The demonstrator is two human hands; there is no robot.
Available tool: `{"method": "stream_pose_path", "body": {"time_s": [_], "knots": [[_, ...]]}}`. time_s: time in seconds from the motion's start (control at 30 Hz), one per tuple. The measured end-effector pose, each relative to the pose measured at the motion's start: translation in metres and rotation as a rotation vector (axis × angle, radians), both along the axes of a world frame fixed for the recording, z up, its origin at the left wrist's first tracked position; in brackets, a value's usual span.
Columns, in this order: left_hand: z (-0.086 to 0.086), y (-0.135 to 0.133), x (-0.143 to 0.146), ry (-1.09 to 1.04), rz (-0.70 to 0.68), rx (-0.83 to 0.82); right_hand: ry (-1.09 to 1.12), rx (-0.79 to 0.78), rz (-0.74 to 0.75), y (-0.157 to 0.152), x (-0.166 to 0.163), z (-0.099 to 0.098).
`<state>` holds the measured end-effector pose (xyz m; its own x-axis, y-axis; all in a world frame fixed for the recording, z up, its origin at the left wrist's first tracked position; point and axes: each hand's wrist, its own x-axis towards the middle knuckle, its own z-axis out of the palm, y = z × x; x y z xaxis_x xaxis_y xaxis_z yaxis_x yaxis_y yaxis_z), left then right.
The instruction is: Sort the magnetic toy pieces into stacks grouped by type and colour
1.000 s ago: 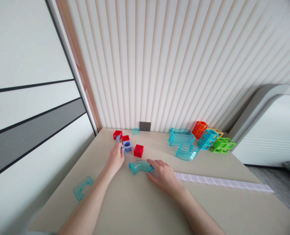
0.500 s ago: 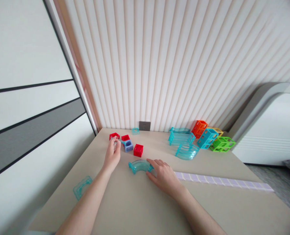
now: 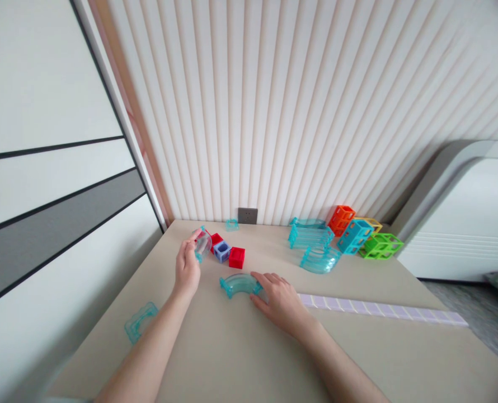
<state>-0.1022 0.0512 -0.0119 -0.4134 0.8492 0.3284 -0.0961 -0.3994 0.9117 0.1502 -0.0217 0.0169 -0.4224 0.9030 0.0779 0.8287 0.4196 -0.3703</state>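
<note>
My left hand (image 3: 188, 263) is closed around a clear tube piece (image 3: 203, 246) with turquoise ends, held up at the left of the table. Just behind and beside it are red cubes, one partly hidden by the tube, and a lavender cube (image 3: 222, 251) with a round hole. Another red cube (image 3: 236, 257) sits to their right. My right hand (image 3: 279, 296) rests palm down on the table, its fingers at the right end of a curved turquoise tube piece (image 3: 239, 285) that lies flat.
A turquoise square frame (image 3: 141, 322) lies left of my left forearm. At the back right stand stacked turquoise track pieces (image 3: 311, 237), orange blocks (image 3: 341, 220), blue blocks (image 3: 355, 236) and green frames (image 3: 380, 246). A lilac strip (image 3: 383, 310) runs right from my right hand.
My left hand has turned and shifted slightly left, bringing the clear tube piece into fuller view. The lavender cube now sits at a different angle. My right hand stays on the curved tube.
</note>
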Motion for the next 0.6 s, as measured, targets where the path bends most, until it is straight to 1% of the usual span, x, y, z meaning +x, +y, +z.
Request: {"method": "stream_pose_path", "body": {"time_s": [0.1, 0.17, 0.23, 0.37, 0.47, 0.53, 0.6], "knots": [[0.011, -0.008, 0.006, -0.101, -0.042, 0.090, 0.013, 0.002, 0.005, -0.001, 0.001, 0.000], [0.017, -0.015, 0.011, -0.160, -0.131, 0.139, 0.027, 0.006, 0.010, -0.002, 0.001, 0.000], [0.021, -0.023, 0.016, -0.184, -0.261, 0.144, 0.056, 0.020, 0.014, -0.002, 0.001, 0.000], [0.025, -0.039, 0.019, -0.182, -0.555, 0.066, 0.186, 0.097, -0.009, -0.002, 0.002, 0.001], [0.029, -0.050, 0.020, -0.160, -0.761, -0.037, 0.415, 0.144, -0.028, -0.001, 0.003, 0.002], [0.032, -0.055, 0.023, -0.145, -0.865, -0.093, 0.579, 0.152, 0.005, -0.002, 0.004, 0.003], [0.035, -0.060, 0.027, -0.124, -0.942, -0.122, 0.676, 0.146, 0.055, -0.004, 0.004, 0.003]]}}
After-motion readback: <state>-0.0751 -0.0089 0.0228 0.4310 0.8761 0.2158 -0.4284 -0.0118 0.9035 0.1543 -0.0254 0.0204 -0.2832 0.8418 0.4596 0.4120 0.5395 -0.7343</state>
